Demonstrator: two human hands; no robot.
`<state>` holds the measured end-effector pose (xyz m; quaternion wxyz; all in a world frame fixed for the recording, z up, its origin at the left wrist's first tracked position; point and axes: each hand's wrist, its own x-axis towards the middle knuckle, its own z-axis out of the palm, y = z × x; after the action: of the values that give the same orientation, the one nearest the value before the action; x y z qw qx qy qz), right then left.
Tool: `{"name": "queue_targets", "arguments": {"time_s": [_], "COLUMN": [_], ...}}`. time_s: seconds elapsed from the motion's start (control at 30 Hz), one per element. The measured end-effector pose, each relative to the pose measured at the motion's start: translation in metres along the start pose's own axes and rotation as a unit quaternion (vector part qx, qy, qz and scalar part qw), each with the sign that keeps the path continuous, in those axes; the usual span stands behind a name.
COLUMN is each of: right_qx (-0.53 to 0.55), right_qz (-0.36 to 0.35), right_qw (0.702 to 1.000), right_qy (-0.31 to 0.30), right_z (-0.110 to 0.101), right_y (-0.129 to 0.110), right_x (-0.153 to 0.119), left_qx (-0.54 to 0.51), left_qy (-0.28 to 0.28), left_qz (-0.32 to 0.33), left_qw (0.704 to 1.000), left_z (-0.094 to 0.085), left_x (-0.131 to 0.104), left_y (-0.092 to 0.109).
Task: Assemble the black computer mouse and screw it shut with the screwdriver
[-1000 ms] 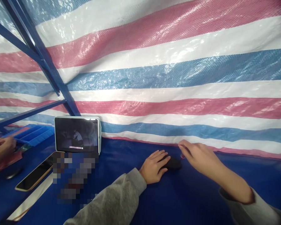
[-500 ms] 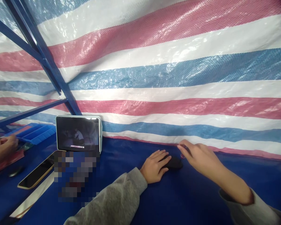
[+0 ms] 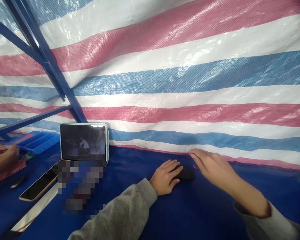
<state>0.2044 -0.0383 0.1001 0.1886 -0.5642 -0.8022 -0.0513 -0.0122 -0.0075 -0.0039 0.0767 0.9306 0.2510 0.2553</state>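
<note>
A low black rounded object (image 3: 186, 173) lies on the blue table; its kind is not clear. My left hand (image 3: 166, 176) rests palm down over its left side, fingers stretched and a little apart. Just beyond its right end, my right hand (image 3: 210, 165) is held with the fingers bent and the tips brought together. Whatever is between those tips, if anything, is hidden. A small pinkish-red loop or strand (image 3: 195, 166) shows below the right fingertips, and I cannot tell whether the hand touches it.
A tablet (image 3: 83, 141) playing a video stands at the left, a phone (image 3: 41, 183) in front of it. Farther left are a blue compartment tray (image 3: 40, 141) and another person's hand (image 3: 3, 160). Behind the table hang a striped tarp (image 3: 190, 116) and a blue metal frame (image 3: 55, 73).
The fingers of my right hand have turned and closed slightly, covering the gap seen earlier by the thumb. My left hand stays put. The tablet's caption has disappeared.
</note>
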Motion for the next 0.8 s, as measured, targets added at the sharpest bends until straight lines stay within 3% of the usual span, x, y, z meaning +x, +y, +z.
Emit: {"name": "queue_targets", "arguments": {"time_s": [0.2, 0.57, 0.8], "right_qx": [0.000, -0.023, 0.022], "right_qz": [-0.015, 0.051, 0.012], "right_qw": [1.000, 0.998, 0.999], "right_qy": [0.008, -0.030, -0.019], "right_z": [-0.0005, -0.0052, -0.0011], "right_y": [0.0007, -0.0037, -0.0011], "right_x": [0.0008, 0.0005, -0.0030], "left_qx": [0.001, -0.002, 0.001], "left_qy": [-0.003, 0.005, 0.001], "left_qz": [0.002, 0.005, 0.001], "left_qw": [1.000, 1.000, 1.000], "left_z": [-0.0004, -0.0003, -0.0008], "left_x": [-0.0008, -0.0007, 0.0001], "left_y": [-0.0001, 0.0001, 0.0005]}}
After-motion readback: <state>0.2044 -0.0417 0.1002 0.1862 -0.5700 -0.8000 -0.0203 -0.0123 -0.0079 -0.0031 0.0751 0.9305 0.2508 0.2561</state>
